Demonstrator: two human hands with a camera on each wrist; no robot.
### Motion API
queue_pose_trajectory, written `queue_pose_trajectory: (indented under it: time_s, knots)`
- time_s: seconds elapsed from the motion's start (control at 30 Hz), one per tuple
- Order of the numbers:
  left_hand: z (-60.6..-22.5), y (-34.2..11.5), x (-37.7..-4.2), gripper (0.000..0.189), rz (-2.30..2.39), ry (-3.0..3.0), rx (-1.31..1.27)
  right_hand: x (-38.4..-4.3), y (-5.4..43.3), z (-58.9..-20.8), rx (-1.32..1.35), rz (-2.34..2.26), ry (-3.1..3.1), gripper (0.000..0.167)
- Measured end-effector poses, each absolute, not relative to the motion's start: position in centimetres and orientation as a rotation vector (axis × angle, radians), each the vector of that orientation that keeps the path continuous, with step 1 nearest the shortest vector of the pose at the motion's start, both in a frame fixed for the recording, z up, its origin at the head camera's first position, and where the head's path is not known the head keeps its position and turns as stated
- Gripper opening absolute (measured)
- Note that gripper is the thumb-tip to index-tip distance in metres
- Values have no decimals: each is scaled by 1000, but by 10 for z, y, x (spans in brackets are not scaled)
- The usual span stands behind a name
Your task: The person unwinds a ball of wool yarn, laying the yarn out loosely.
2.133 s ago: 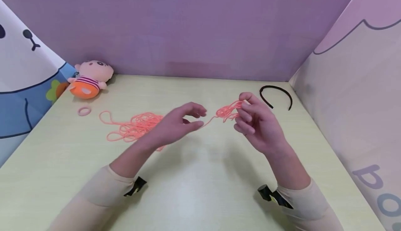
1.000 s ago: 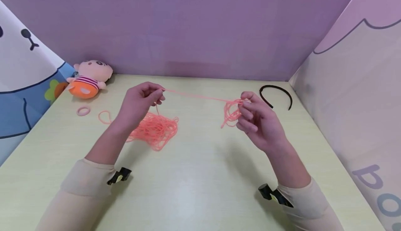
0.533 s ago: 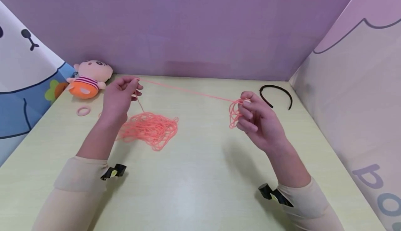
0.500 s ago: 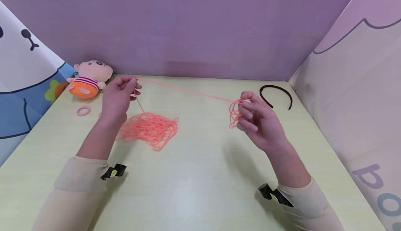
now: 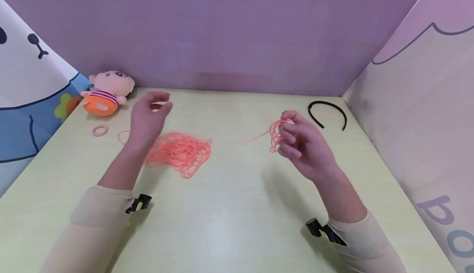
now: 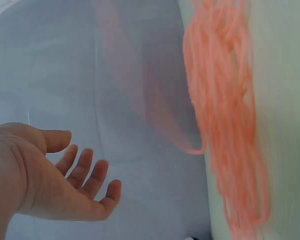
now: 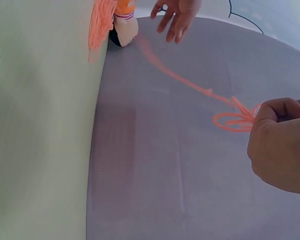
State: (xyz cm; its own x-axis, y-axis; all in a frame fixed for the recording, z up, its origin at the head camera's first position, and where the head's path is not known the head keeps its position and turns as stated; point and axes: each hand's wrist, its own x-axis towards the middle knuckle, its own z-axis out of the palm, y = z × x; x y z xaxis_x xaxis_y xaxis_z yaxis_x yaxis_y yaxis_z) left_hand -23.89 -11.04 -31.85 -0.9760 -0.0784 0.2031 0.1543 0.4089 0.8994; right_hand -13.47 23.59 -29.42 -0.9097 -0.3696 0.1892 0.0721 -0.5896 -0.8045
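Observation:
A loose pile of coral-pink yarn (image 5: 181, 151) lies on the table, left of centre. My left hand (image 5: 148, 118) hovers just behind and left of it, thumb and fingers parted with nothing between them; the left wrist view shows the same bare hand (image 6: 65, 180). My right hand (image 5: 309, 145) is raised at the right and pinches a small bundle of yarn loops (image 5: 275, 135) between thumb and fingers. From that bundle a single strand, blurred in the right wrist view, runs through the air toward the pile.
A plush doll (image 5: 107, 94) in striped top and orange bottoms sits at the back left corner. In front of it lies a pink ring (image 5: 99, 131). A black headband (image 5: 327, 103) rests at the back right. A purple panel (image 5: 229, 34) bounds the table's rear.
My left hand took the strand and drew it out left and up, then let it go; the strand now sags. The right hand has stayed nearly still, holding its loops.

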Motion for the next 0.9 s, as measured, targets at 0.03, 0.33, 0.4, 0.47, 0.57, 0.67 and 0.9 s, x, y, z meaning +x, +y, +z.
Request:
queue_pose_trajectory:
  time_s: [0.03,0.33,0.4,0.47,0.57,0.67,0.9]
  knots:
    - [-319,-104,-236,32,-1585,-2459,-123,-135,235,-295,-500,-2540,1262,26]
    - [-324,-36,-195,33,-1774,-2552,-892,-130,227,-296,-519,-2409,1392,22]
    - [-325,-27,-186,39,-1797,-2573,-1052,-129,226,-296,-545,-2376,1410,20]
    - [-327,-21,-179,46,-1805,-2592,-1198,-128,225,-296,-563,-2352,1422,18]
    - [-330,-15,-172,47,-1805,-2624,-1284,-128,224,-296,-584,-2320,1444,16]
    - [-331,-12,-170,30,-1847,-2626,-1177,-127,224,-297,-588,-2311,1462,17]
    - [-325,-23,-177,9,-1936,-2475,-833,-128,225,-297,-569,-2328,1451,20]
